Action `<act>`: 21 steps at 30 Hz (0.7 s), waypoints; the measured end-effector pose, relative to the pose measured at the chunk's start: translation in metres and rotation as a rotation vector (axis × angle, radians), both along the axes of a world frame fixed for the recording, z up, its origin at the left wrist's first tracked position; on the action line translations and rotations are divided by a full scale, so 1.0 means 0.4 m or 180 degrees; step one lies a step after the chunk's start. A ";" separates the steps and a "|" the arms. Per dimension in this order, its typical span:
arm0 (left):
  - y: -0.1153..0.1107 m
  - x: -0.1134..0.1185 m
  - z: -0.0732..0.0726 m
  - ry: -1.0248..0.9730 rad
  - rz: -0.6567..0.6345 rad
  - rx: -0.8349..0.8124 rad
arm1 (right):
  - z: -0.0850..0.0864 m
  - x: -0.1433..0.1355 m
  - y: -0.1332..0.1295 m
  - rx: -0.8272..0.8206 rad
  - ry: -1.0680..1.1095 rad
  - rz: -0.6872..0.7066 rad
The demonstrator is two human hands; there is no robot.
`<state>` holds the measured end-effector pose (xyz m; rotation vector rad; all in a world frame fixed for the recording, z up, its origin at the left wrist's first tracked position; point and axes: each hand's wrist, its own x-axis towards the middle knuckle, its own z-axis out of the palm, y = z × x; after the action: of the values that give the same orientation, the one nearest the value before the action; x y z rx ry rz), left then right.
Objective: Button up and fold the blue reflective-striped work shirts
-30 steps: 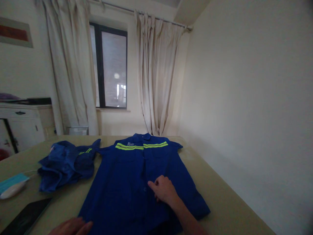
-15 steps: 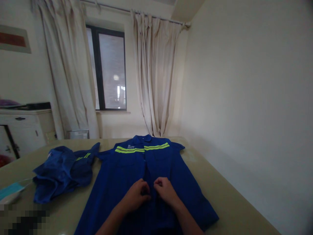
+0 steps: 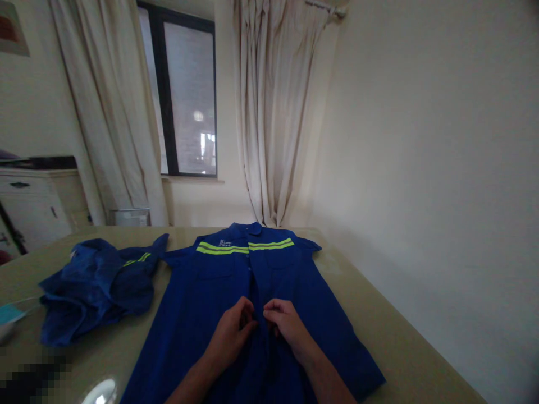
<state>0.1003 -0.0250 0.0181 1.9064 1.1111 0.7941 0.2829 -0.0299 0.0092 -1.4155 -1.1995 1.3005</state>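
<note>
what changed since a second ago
The left hand moved up and rightward from the lower left of the shirt to its front opening, opposite the right hand; whether either grips cloth is unclear. The shirt still lies spread, the crumpled garment beside it.

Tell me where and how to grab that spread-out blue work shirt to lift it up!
Probably pinch the blue work shirt by both shoulders, either side of the collar, coming down from above, because it lies flat on the table. The front opening gapes lower down, so lifting there may pull it apart.
</note>
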 end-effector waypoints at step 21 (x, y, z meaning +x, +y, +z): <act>-0.031 -0.009 0.007 0.0911 -0.0285 0.1228 | -0.001 -0.002 -0.030 0.0321 -0.0192 -0.0357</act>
<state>0.0969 -0.0372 0.0210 2.4365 1.0875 0.7409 0.2819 -0.0421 0.0090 -1.4364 -1.1911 1.1126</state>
